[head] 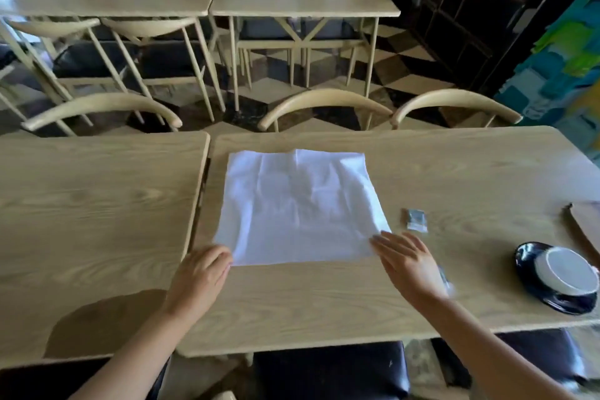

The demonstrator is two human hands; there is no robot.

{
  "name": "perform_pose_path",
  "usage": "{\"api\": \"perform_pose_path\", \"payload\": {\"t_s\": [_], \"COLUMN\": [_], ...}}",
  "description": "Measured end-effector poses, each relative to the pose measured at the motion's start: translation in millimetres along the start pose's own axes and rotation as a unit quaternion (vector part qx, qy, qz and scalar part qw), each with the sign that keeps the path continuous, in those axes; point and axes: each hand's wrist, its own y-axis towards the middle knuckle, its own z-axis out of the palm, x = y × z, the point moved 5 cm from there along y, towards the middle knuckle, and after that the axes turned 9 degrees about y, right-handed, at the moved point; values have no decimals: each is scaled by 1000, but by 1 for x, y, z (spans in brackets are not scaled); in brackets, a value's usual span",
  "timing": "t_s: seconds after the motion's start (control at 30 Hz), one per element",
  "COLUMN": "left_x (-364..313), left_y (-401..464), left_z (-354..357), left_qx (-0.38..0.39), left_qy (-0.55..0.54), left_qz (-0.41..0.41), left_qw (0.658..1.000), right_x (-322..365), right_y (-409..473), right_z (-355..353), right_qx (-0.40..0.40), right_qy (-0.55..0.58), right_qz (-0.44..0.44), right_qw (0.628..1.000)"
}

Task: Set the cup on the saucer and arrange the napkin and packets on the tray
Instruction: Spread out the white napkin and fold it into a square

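Observation:
A white napkin (300, 204) lies unfolded and flat on the wooden table (454, 178). My left hand (203, 273) rests at its near left corner, fingers curled on the edge. At the near right corner my right hand (407, 261) lies flat with the fingers apart, fingertips on the cloth. A small grey packet (415, 220) sits just right of the napkin. Another packet (446, 281) peeks out from behind my right wrist, blurred. At the far right a white cup (566, 274) stands upside down on a dark saucer (532, 282). A brown tray (584, 224) shows at the right edge.
A second table (97, 204) butts against this one on the left, with a narrow gap between them. Curved wooden chair backs (324, 104) stand along the far side. Dark seat cushions (328, 373) sit below the near edge.

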Motion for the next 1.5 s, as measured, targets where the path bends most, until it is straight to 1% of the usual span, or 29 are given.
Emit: {"api": "perform_pose_path", "payload": {"t_s": [0.1, 0.2, 0.27, 0.37, 0.43, 0.57, 0.73, 0.8, 0.93, 1.0, 1.1, 1.2, 1.27, 1.37, 1.5], "left_x": [-11, -15, -14, -12, -15, -30, -49, -52, -57, -73, -109, -127, -121, -98, -46], "left_y": [-42, -82, -104, -117, -122, -138, -152, -152, -134, -102, -47, -27, -34, -47, -70], "left_z": [45, 73, 81, 85, 84, 79, 72, 67, 65, 78, 110, 143, 156, 158, 146], "left_qx": [85, 140, 148, 134, 124, 100, 106, 104, 101, 123, 184, 235, 262, 266, 265], "left_qy": [-35, -50, -61, -62, -70, -104, -118, -116, -121, -117, -71, -25, 2, 10, 35], "left_qz": [-13, -52, -92, -114, -121, -144, -137, -136, -148, -134, -91, -41, -38, -61, -149], "left_qw": [996, 988, 983, 982, 982, 979, 978, 978, 976, 976, 976, 971, 964, 962, 952], "right_x": [0, 7, 10, 12, 14, 10, 6, 9, 21, 35, 52, 52, 42, 16, -30], "right_y": [-48, -92, -115, -126, -127, -141, -164, -165, -139, -112, -74, -66, -74, -87, -109], "right_z": [49, 79, 90, 95, 94, 88, 85, 84, 83, 97, 131, 164, 170, 157, 131], "right_qx": [81, 132, 139, 115, 101, 78, 98, 104, 71, 92, 156, 221, 239, 220, 207], "right_qy": [-7, -4, 18, 57, 67, 46, 28, 28, 15, 8, -4, -8, -2, -8, -52], "right_qz": [49, 87, 140, 194, 197, 152, 130, 148, 201, 210, 229, 248, 247, 245, 292], "right_qw": [995, 987, 980, 973, 973, 984, 986, 983, 977, 973, 961, 943, 939, 944, 932]}}
